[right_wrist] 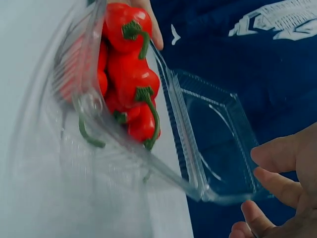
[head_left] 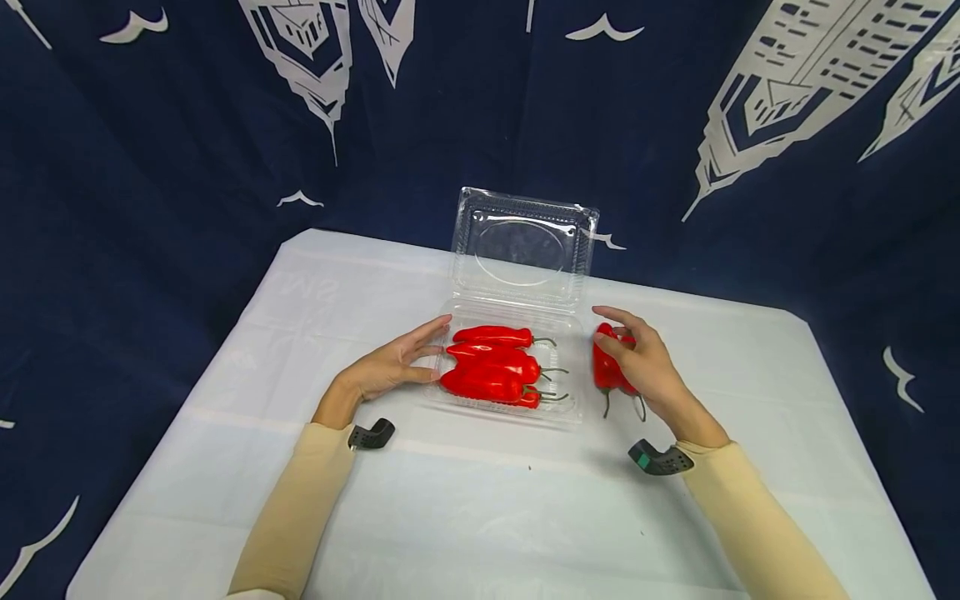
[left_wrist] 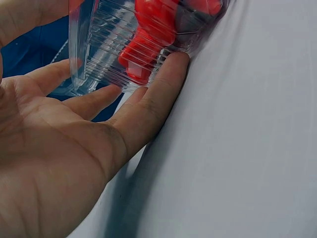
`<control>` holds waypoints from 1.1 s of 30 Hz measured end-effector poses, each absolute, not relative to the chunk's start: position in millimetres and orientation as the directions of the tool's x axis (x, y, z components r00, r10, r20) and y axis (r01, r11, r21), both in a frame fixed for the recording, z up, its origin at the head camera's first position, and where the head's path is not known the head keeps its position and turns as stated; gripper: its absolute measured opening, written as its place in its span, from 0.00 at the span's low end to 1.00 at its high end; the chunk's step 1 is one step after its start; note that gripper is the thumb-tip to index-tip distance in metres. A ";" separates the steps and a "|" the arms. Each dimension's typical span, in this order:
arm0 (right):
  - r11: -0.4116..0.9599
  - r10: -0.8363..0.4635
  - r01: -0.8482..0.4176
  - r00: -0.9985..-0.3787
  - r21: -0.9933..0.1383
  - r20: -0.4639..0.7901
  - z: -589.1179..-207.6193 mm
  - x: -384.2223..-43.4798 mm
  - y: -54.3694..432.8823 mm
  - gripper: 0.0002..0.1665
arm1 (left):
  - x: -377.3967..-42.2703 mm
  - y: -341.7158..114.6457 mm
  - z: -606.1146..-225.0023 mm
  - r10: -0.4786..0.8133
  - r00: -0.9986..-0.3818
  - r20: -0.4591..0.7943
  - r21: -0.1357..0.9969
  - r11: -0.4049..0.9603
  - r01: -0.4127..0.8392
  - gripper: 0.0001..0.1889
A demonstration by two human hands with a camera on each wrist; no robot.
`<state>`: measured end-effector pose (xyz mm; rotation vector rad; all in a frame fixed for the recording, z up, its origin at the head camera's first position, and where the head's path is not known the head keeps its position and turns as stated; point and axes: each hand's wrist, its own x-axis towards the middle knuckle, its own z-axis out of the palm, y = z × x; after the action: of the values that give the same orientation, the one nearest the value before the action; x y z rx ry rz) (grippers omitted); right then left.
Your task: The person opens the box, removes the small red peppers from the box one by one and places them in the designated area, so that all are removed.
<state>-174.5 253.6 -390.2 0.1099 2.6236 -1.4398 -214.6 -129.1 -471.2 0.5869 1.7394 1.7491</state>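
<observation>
A clear plastic clamshell box (head_left: pixel 579 408) sits on the table with its lid (head_left: pixel 517 250) raised at the back. Several long, shiny red peppers (head_left: pixel 487 360) with green stems lie inside, stems pointing right. My left hand (head_left: pixel 390 367) rests against the box's left side, its thumb and fingers spread; the left wrist view shows fingertips (left_wrist: pixel 178 62) at the ribbed wall. Just right of the box, more red peppers (head_left: pixel 603 367) lie with stems toward me, partly hidden under my right hand (head_left: pixel 641 358). In the right wrist view its fingers (right_wrist: pixel 277 153) are spread and loosely bent, with nothing between them.
A white cloth covers the table (head_left: pixel 480 517). Behind it hangs a dark blue curtain (head_left: pixel 187 150) with white building and bird prints. Black camera mounts (head_left: pixel 660 458) sit at both wrists, over beige sleeves (head_left: pixel 757 517).
</observation>
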 end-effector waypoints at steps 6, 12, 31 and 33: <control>0.564 -0.085 0.080 -0.984 -0.822 -0.154 -389.7 -175.3 241.2 0.29 | -214.7 -130.1 -469.7 0.682 -0.724 -0.099 0.994 0.039 -0.100 0.49; 0.560 -0.164 0.050 -0.972 -0.827 -0.170 -391.6 -175.5 232.6 0.28 | -213.7 -130.4 -469.5 0.690 -0.719 -0.089 0.995 0.029 -0.095 0.49; 0.505 -0.305 0.003 -0.935 -0.863 -0.182 -399.8 -181.7 211.0 0.24 | -215.2 -129.6 -471.4 0.684 -0.723 -0.098 0.994 0.037 -0.100 0.49; 0.491 -0.321 0.010 -0.928 -0.871 -0.191 -401.2 -181.4 209.0 0.25 | -215.0 -129.5 -471.7 0.683 -0.723 -0.099 0.994 0.035 -0.103 0.49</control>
<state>-181.4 209.0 -401.2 -0.2612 2.4118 -1.4122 -215.0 -129.5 -471.7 0.5895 1.7386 1.7486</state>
